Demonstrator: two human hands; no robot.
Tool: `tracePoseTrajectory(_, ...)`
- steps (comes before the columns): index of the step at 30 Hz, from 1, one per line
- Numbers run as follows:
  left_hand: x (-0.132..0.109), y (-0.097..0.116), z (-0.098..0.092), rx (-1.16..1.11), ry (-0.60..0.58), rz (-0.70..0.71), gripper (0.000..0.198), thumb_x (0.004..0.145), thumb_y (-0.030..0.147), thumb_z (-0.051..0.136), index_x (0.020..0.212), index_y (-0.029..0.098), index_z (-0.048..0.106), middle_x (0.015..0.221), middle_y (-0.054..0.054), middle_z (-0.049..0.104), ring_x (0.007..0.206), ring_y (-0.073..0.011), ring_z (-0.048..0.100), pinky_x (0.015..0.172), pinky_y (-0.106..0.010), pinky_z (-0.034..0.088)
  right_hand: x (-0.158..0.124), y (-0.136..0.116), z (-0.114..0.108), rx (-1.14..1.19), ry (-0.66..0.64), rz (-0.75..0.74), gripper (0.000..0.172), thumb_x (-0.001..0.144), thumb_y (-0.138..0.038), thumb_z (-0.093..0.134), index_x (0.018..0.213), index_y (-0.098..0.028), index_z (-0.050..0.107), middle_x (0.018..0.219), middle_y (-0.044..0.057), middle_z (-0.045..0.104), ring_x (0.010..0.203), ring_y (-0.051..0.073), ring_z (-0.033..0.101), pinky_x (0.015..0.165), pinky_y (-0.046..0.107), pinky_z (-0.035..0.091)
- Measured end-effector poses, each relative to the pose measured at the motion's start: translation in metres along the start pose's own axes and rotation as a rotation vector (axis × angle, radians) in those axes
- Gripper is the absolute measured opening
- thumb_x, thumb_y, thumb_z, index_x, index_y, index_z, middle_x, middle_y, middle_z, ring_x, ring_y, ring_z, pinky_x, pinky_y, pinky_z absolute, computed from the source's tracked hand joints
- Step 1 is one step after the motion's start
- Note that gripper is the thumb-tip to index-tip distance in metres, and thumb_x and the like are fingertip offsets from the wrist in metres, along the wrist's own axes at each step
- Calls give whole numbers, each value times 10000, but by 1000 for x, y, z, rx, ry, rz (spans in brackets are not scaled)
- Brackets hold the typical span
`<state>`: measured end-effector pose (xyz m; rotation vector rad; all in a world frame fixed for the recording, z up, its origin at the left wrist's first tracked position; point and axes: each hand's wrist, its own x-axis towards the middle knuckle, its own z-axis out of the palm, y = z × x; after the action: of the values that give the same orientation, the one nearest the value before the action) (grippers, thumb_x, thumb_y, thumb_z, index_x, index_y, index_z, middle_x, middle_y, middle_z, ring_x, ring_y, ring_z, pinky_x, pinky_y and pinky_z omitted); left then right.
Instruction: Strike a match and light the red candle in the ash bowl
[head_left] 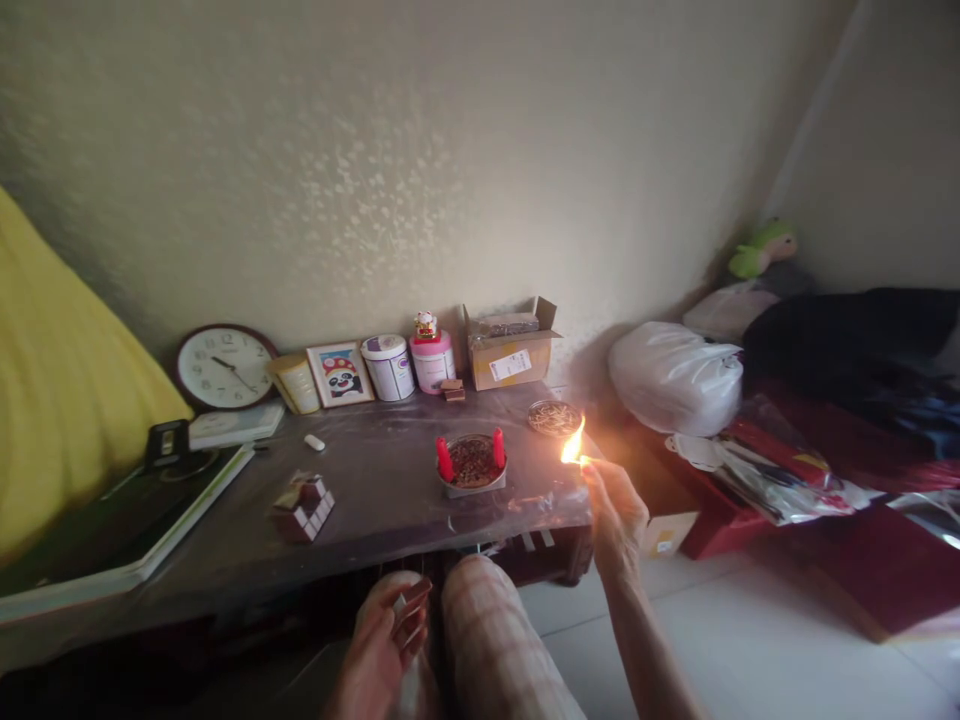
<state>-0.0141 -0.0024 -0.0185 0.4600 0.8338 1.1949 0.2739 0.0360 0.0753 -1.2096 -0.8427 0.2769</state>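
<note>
My right hand [619, 515] is raised at the table's right front corner, thumb and fingers pinching a lit match [582, 461]. A bright flame [574, 442] rises from it and hides most of the stick. Low in front of my knees, my left hand [382, 640] curls around a small brown matchbox [414, 595]. Left of the flame stands a round dish [472, 488] filled with dark grains. Two red candles, a left one [445, 459] and a right one [499, 449], stand upright in it; neither shows a flame. Behind the flame lies a round tray of matchsticks [553, 418].
Small stacked boxes [306, 508] sit at the table's front left, near a white capsule-shaped piece [314, 442]. Along the wall are a clock [226, 367], a framed picture [340, 375], tubs and an open carton [511, 352]. A white plastic bag [675, 378] bulges at right.
</note>
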Motion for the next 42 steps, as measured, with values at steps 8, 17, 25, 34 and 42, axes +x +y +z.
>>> tracePoseTrajectory(8,10,-15,-36,-113,-99,-86,279,673,409,781,926,294,767,995,-43,783,854,-191,696,781,-286,544,4,0,15,114,-13,78,272,732,-441,704,761,-170,692,731,6,649,712,161,556,690,282,441)
tracePoseTrajectory(17,29,-25,-65,-224,-243,-122,280,721,314,757,999,281,755,1064,-71,770,869,-201,711,807,-296,556,6,-1,30,177,-50,131,245,739,-424,705,766,-181,705,709,-14,625,721,149,531,717,273,408)
tracePoseTrajectory(25,26,-22,-55,-233,-181,-129,298,669,310,801,964,318,761,1024,-50,781,838,-193,714,780,-292,559,9,2,44,208,-104,135,230,727,-406,718,780,-182,717,705,-6,655,716,152,553,721,284,415)
tracePoseTrajectory(34,24,-20,-51,-206,-133,-136,307,642,318,816,943,286,767,1014,-61,780,820,-199,706,766,-295,556,14,7,56,321,-147,185,228,672,-383,774,768,-190,700,717,12,697,673,153,605,682,292,470)
tracePoseTrajectory(42,28,-22,-53,-178,-88,-145,292,623,379,820,896,286,773,983,-58,784,794,-199,703,758,-298,551,23,11,64,291,-163,173,192,675,-344,767,740,-189,674,710,-8,663,672,132,576,688,273,461)
